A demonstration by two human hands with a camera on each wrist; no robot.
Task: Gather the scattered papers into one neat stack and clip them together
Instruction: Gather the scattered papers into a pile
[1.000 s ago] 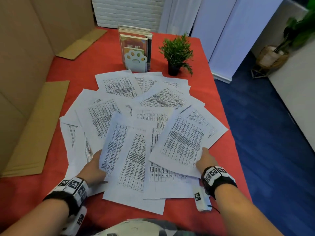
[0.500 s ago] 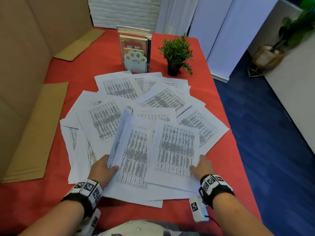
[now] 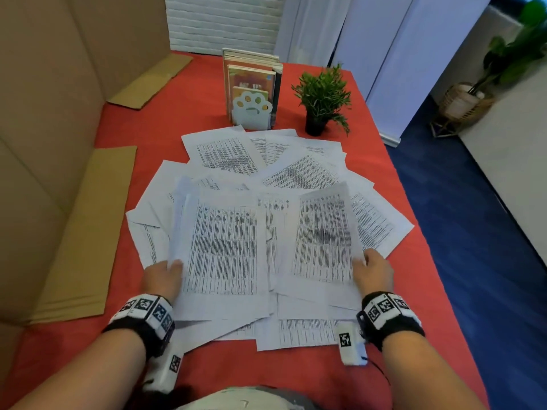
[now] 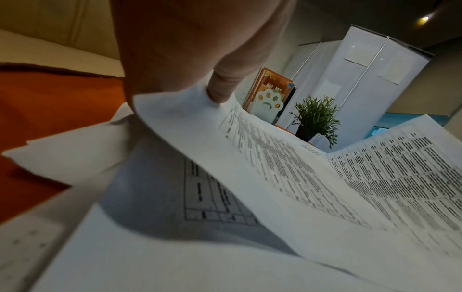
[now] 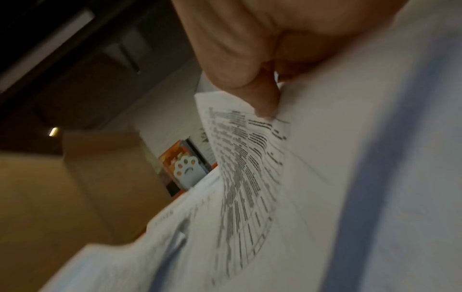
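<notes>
My left hand [image 3: 161, 279] pinches the bottom-centre sheet [image 3: 222, 250]; my right hand [image 3: 374, 272] pinches its neighbour [image 3: 324, 238], both long axes running up-frame. The remaining papers [image 3: 299, 173] fan across the desk [image 3: 177, 113] toward frame centre, beyond both grips.

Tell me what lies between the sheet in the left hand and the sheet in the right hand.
Between the left-hand sheet and the right-hand sheet, the head view shows another printed sheet lying flat beneath both.
</notes>
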